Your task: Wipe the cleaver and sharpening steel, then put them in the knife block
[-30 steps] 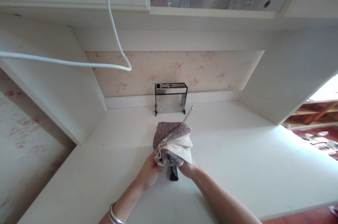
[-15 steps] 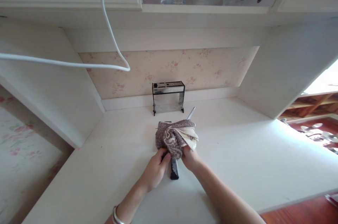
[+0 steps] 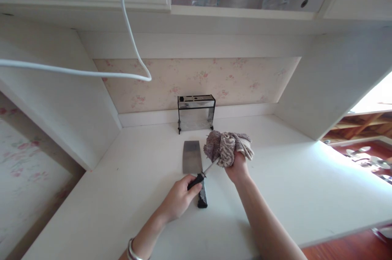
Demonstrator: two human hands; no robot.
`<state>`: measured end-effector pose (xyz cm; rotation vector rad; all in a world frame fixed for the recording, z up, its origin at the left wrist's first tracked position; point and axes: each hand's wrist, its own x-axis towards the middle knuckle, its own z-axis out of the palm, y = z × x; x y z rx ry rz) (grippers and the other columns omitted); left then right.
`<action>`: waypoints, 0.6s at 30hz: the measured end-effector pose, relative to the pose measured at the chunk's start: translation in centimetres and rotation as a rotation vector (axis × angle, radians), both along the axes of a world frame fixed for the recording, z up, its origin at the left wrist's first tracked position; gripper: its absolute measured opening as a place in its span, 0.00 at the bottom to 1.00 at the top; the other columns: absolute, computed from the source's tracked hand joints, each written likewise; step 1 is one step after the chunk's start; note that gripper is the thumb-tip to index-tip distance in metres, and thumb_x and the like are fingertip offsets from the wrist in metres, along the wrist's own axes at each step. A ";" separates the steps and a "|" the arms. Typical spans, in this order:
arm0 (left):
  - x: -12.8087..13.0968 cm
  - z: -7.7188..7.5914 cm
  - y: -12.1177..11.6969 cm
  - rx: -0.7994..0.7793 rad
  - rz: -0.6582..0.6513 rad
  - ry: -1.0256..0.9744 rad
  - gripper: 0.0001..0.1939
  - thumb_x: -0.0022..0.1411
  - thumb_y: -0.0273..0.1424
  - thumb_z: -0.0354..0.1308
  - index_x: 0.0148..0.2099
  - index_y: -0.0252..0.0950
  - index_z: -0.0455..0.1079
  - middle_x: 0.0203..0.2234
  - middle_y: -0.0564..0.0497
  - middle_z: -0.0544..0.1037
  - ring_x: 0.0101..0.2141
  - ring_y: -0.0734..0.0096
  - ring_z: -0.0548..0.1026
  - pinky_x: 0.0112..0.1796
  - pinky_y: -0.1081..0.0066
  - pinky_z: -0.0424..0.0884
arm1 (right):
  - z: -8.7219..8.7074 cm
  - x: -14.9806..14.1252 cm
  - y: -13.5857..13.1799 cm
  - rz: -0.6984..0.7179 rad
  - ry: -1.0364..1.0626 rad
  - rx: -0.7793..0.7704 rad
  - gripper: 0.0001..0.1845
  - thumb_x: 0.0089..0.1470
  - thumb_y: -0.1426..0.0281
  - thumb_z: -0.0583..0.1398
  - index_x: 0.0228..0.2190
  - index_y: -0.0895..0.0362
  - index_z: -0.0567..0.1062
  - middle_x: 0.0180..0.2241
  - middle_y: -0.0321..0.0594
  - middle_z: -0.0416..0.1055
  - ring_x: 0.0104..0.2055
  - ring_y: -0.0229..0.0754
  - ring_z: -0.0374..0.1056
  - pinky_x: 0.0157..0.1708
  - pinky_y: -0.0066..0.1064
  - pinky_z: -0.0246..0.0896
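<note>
My left hand (image 3: 180, 196) is closed around the black handle of a sharpening steel (image 3: 211, 166), a thin metal rod that slants up to the right. My right hand (image 3: 239, 168) grips a bunched brown-and-white cloth (image 3: 227, 147), which covers the rod's far end. Under the steel, a cleaver (image 3: 192, 157) lies flat on the white counter (image 3: 147, 170), its broad blade pointing away from me and its worn black handle towards me. The steel's handle crosses over the cleaver near where blade and handle meet.
A knife rack (image 3: 196, 113) of metal and black plastic stands against the back wall. Overhead, a shelf (image 3: 241, 12) holds several bottles. A white cable (image 3: 131, 39) hangs in front at upper left. White side panels (image 3: 324, 76) flank the counter.
My right hand has moved the cloth up and to the right along the steel, towards its tip. The rod near the handle and the cleaver's blade are now uncovered. My left hand has barely moved.
</note>
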<state>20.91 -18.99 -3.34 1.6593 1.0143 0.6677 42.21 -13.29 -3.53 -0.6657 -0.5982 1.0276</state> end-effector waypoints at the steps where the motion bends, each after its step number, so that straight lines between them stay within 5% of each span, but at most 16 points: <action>1: 0.0 0.1 0.0 -0.006 -0.002 -0.005 0.17 0.61 0.44 0.52 0.42 0.35 0.71 0.35 0.49 0.77 0.38 0.62 0.72 0.40 0.69 0.64 | 0.1 0.4 0.1 0.002 0.018 0.003 0.11 0.51 0.63 0.58 0.37 0.53 0.72 0.36 0.35 0.75 0.44 0.41 0.70 0.48 0.39 0.65; 10: -0.3 0.3 -0.1 -0.044 -0.030 -0.031 0.16 0.62 0.43 0.52 0.41 0.35 0.71 0.33 0.51 0.75 0.34 0.66 0.69 0.38 0.70 0.62 | 0.5 3.0 0.3 -0.022 0.192 0.061 0.12 0.52 0.63 0.57 0.38 0.53 0.72 0.37 0.34 0.75 0.44 0.41 0.71 0.46 0.41 0.68; 18: -0.4 0.2 0.1 -0.032 -0.087 -0.020 0.15 0.62 0.43 0.53 0.35 0.35 0.68 0.28 0.54 0.68 0.31 0.71 0.65 0.33 0.73 0.59 | 1.6 5.7 -0.6 -0.279 0.182 0.087 0.10 0.51 0.66 0.55 0.36 0.48 0.73 0.37 0.33 0.75 0.43 0.39 0.71 0.47 0.39 0.68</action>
